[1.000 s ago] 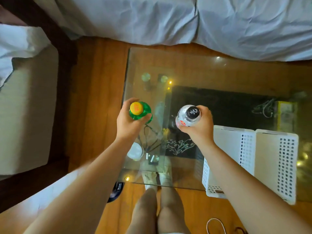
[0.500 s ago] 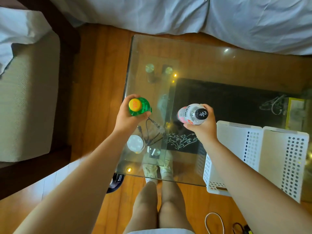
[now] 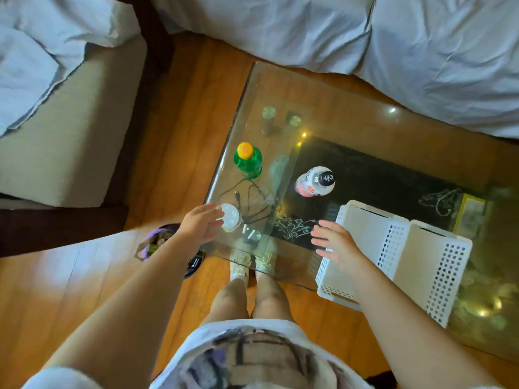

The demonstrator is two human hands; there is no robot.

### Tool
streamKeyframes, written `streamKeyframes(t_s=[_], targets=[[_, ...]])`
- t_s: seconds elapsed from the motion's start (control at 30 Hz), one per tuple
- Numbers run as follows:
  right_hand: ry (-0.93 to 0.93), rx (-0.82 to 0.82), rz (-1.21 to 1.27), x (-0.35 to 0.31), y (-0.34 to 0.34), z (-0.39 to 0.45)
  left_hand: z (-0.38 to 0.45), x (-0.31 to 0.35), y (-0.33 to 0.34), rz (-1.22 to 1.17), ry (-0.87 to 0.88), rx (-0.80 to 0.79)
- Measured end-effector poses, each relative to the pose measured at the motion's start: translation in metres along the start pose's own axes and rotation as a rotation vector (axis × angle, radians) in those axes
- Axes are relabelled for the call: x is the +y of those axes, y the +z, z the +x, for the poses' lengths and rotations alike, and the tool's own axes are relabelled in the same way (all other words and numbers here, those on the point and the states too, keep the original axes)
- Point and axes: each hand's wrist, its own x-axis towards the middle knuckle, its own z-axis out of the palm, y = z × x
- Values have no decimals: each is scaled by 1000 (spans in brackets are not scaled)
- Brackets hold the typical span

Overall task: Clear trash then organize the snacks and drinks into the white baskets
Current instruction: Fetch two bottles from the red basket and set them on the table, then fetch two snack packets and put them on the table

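A green bottle with a yellow cap (image 3: 248, 160) stands upright near the left edge of the glass table (image 3: 351, 119). A white bottle with a black cap (image 3: 316, 181) stands to its right. Both hands are off the bottles. My left hand (image 3: 200, 225) hovers open over the table's near left corner, beside a small white round lid (image 3: 231, 217). My right hand (image 3: 334, 241) is open with fingers spread, just left of two white perforated baskets (image 3: 365, 234) (image 3: 438, 265) lying at the table's near right.
A dark trash bin with a purple bag (image 3: 163, 242) sits on the wooden floor left of the table. Black cables (image 3: 250, 200) lie under the glass. A bed with white sheets (image 3: 337, 37) lies beyond, and a beige seat (image 3: 70, 136) to the left.
Both hands set the bottles down on the table, let go and drew back toward me. The camera pulled back and tilted, showing more floor and the bin.
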Motion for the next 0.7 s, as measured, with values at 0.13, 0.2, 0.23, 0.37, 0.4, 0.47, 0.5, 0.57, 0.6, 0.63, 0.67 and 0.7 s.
streamKeyframes(t_s=[0.13,0.2,0.23,0.37,0.4,0.47,0.5,0.57,0.6,0.63,0.67,0.7], targets=[[2,-27,-121,8,14,-32,-46,-39,-30,-314,-8,71],[-13,-36,-183,10,28,-44,-70,-63,-46,-429,-8,107],[-19,-40,-219,9,36,-50,-80,-76,-55,-474,-8,130],[-39,-82,-396,6,82,-66,-120,-130,-88,-597,-26,271],[-53,-96,-472,5,96,-69,-129,-145,-96,-618,-42,302],[-100,-132,-638,5,127,-76,-148,-178,-112,-671,-82,371],[-128,-155,-714,6,145,-80,-159,-196,-120,-707,-104,413],[-179,-206,-858,9,183,-90,-180,-234,-131,-804,-155,504],[-196,-233,-919,12,203,-96,-192,-255,-135,-869,-184,549],[-211,-255,-968,16,224,-103,-203,-275,-138,-935,-213,586],[-228,-267,-1013,21,245,-110,-214,-295,-141,-998,-245,611],[-253,-273,-1055,28,266,-118,-222,-315,-145,-1063,-280,628]])
